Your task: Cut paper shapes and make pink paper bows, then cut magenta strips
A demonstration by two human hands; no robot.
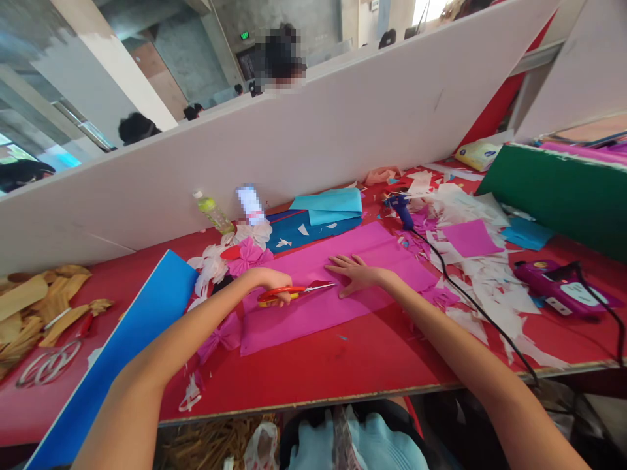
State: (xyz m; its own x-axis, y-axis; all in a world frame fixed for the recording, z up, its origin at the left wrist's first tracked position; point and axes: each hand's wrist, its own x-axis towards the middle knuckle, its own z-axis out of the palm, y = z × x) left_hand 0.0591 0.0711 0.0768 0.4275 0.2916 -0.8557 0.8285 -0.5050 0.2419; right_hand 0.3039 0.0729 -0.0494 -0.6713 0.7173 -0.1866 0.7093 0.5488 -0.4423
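Observation:
A long sheet of magenta paper lies flat on the red tabletop in front of me. My left hand is closed round the handles of a pair of scissors with red and yellow grips. Their blades point right, over the sheet, and look nearly closed. Beyond the blade tip my right hand rests palm down on the paper with its fingers spread. Pink and white paper flowers sit just left of the sheet.
Blue and green boards stand at either side. Behind the sheet are a bottle, a phone and folded blue paper. A glue gun, its black cord and many paper scraps lie right, near a purple device.

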